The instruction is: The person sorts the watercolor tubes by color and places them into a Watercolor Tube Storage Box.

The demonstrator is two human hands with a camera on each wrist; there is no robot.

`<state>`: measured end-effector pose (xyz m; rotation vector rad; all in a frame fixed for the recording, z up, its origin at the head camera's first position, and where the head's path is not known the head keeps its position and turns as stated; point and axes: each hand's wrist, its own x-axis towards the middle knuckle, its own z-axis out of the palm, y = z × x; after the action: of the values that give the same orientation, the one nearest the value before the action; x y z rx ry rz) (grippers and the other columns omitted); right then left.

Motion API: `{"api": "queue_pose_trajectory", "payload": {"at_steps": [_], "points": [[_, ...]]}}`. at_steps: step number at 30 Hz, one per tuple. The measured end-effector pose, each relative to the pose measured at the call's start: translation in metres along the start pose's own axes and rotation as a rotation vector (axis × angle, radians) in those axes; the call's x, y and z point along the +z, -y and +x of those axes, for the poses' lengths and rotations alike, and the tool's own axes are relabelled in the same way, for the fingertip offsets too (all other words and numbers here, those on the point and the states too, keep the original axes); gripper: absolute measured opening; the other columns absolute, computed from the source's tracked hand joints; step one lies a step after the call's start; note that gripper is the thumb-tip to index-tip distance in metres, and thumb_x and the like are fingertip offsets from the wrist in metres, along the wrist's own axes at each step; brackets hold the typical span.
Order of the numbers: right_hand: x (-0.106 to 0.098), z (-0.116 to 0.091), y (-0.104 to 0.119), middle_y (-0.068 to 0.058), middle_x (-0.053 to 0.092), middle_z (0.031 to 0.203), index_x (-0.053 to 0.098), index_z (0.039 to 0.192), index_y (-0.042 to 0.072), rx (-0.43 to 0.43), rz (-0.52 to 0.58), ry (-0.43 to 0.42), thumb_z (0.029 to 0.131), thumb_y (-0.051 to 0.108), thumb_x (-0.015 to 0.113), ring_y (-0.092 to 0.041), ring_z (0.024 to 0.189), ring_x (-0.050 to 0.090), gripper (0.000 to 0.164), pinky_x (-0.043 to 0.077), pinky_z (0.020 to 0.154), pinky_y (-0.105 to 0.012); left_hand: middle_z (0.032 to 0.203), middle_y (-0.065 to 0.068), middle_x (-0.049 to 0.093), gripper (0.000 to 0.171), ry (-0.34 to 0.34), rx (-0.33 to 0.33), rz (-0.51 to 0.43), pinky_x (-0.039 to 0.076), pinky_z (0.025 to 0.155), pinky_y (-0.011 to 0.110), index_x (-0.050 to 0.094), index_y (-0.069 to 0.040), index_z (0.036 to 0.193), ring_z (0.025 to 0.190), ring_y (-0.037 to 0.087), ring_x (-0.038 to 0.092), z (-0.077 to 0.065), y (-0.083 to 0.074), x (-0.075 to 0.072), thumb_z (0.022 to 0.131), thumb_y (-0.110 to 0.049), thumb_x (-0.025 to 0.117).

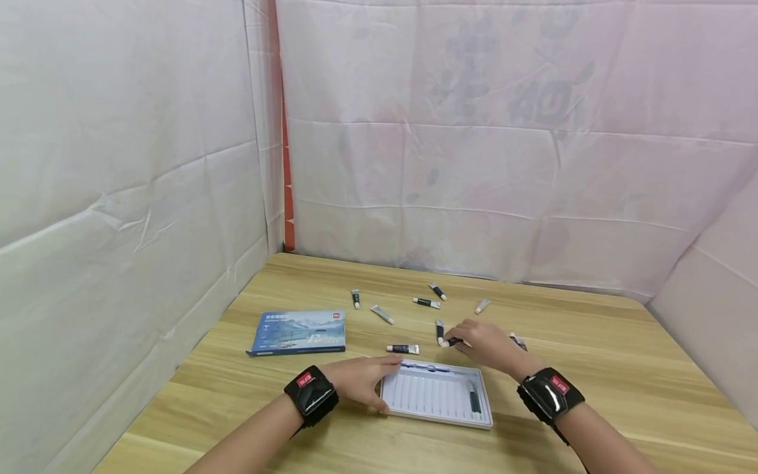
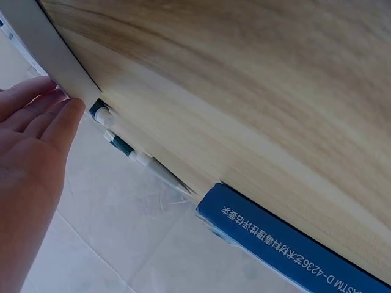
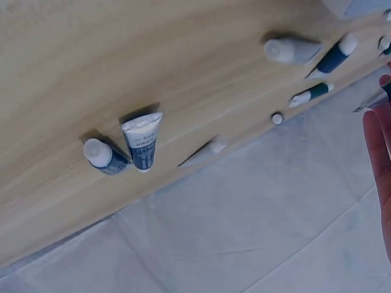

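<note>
A white ribbed plastic tray (image 1: 429, 395) lies on the table, with a thin dark-handled brush (image 1: 426, 367) along its far side and a dark-labelled paint tube (image 1: 475, 401) in its right end. My left hand (image 1: 361, 380) holds the tray's left end, thumb at the near corner and fingers at the far one. Just beyond the tray, my right hand (image 1: 488, 345) pinches a small dark-labelled paint tube (image 1: 454, 342), its white cap pointing left. Beside that lies another paint tube (image 1: 439, 331). In the right wrist view, only part of the right hand (image 3: 382, 159) shows.
A blue flat box (image 1: 301, 332) with a mountain picture lies left of the tray. Several paint tubes are scattered behind, such as a dark one (image 1: 404, 349) and a pale one (image 1: 382, 315). More tubes (image 1: 518, 342) lie partly behind the right forearm. Pale sheets (image 1: 503, 164) hang around the table.
</note>
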<state>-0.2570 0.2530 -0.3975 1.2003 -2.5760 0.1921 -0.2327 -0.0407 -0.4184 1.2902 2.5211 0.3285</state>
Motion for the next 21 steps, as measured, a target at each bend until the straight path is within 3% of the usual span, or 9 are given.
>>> {"api": "queue_pose_trajectory", "payload": {"at_steps": [4,11,21], "points": [[0.002,-0.007,0.012,0.000,0.065,0.090,0.069,0.096,0.009,-0.037,0.030,-0.002,0.076,0.000,0.070,-0.013,0.082,0.061,0.022,0.051,0.066,-0.026,0.149,0.003,0.022,0.084,0.001,0.002,-0.011,0.025,0.103,0.026,0.032,-0.004,0.143,0.132,0.014,0.025,0.000,0.000,-0.002,0.078,-0.045,0.069],[0.003,-0.024,0.029,0.003,0.065,0.090,0.069,0.093,0.011,-0.157,0.049,-0.081,0.072,-0.001,0.071,-0.011,0.082,0.061,0.024,0.051,0.068,-0.024,0.149,0.002,0.022,0.085,0.003,-0.008,-0.012,0.026,0.103,0.026,0.032,-0.004,0.142,0.131,0.014,0.026,0.000,-0.001,-0.002,0.078,-0.046,0.069],[0.005,-0.045,0.044,0.005,0.064,0.098,0.066,0.097,0.016,-0.185,0.145,-0.056,0.074,0.000,0.070,-0.010,0.090,0.060,0.028,0.050,0.073,-0.024,0.149,0.003,0.023,0.085,-0.006,0.000,0.007,0.026,0.103,0.026,0.032,-0.003,0.142,0.131,0.015,0.026,0.000,0.000,-0.001,0.078,-0.045,0.069]]}}
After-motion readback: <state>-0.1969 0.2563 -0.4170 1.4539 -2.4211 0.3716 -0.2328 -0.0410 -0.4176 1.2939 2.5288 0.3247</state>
